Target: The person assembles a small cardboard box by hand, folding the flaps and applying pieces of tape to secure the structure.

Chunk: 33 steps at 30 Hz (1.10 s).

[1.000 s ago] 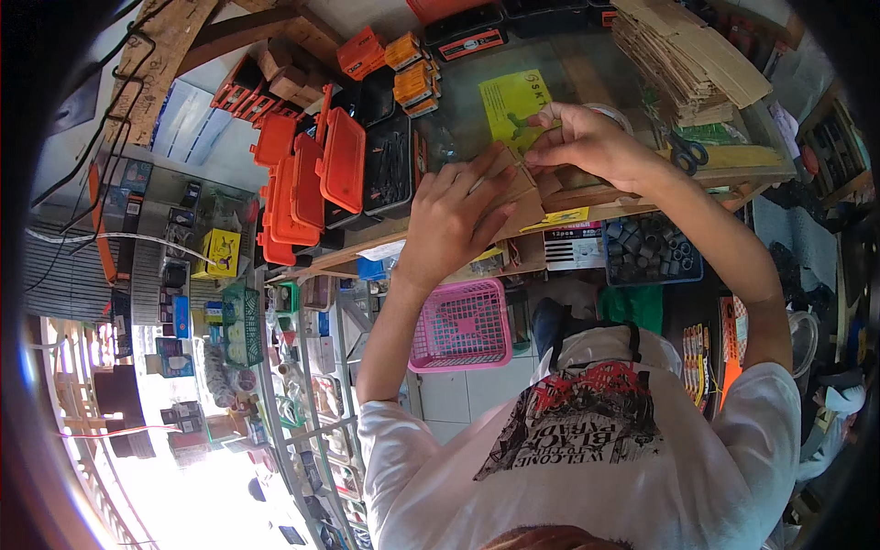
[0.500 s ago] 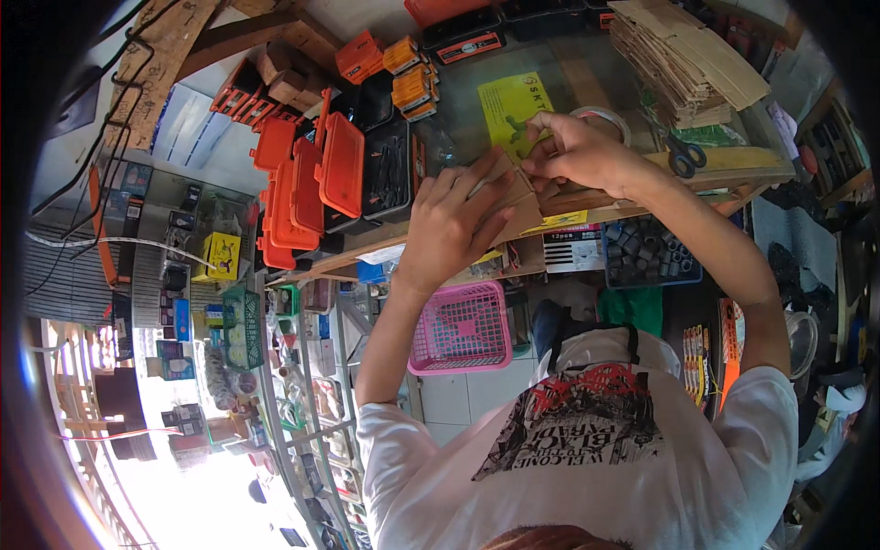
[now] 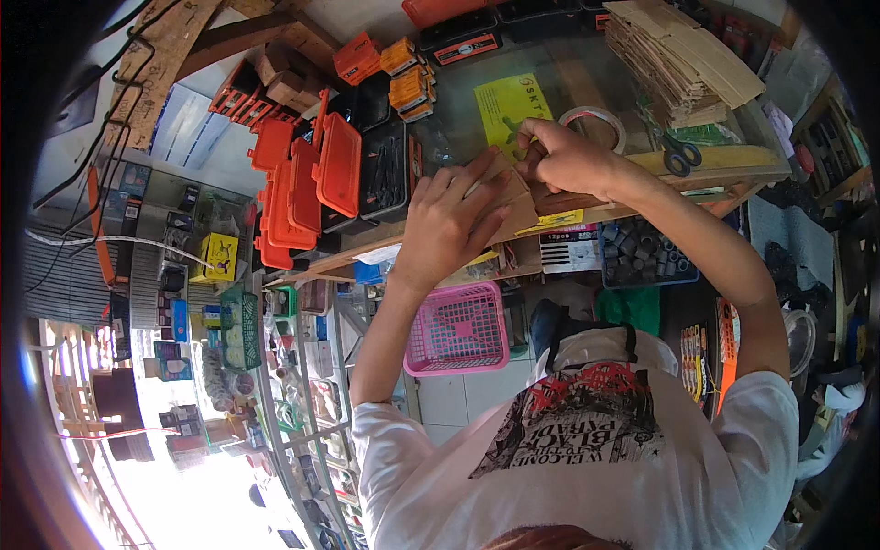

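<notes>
While left hand lies spread on cardboard, right hand curls — hold unclear — over glass counter, basket below.

"What's that one wearing?"
"A white shirt, loose, with short sleeves."
"And the front?"
"A big blackish print, red scrawl along one edge, pale block lettering set into the dark part."
"Hands?"
"Bare, and the forearms too."
</notes>
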Each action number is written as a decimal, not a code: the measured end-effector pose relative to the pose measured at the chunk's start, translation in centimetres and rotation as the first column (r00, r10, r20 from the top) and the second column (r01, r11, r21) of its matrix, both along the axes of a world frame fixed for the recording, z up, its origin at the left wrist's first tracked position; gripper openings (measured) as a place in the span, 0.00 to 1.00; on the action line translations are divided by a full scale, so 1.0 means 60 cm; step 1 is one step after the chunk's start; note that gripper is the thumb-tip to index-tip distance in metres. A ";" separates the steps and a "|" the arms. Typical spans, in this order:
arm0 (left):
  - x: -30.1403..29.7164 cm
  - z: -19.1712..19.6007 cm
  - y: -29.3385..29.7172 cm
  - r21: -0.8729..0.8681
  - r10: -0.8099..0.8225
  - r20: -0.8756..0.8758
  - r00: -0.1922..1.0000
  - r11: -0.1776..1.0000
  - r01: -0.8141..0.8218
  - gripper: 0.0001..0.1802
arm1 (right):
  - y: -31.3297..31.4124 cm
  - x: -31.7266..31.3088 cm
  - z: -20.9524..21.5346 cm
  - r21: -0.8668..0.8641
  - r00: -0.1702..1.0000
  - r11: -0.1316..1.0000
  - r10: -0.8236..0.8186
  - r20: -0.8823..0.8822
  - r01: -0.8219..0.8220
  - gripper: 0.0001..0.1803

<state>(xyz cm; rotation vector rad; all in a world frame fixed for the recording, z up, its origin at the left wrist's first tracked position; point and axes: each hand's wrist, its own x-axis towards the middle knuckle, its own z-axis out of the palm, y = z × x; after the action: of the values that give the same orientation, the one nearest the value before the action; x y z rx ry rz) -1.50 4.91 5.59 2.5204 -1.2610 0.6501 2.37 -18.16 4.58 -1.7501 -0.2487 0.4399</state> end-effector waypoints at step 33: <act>-0.002 0.010 0.006 0.046 0.079 -0.105 0.991 0.996 -0.075 0.43 | 0.008 0.000 0.007 -0.443 0.867 0.895 0.258 0.426 -0.049 0.19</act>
<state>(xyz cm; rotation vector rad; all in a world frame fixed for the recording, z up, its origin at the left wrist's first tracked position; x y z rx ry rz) -1.64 5.27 6.16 2.6110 -1.1569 0.5024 2.36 -17.68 5.03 -2.2650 -0.6986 0.1720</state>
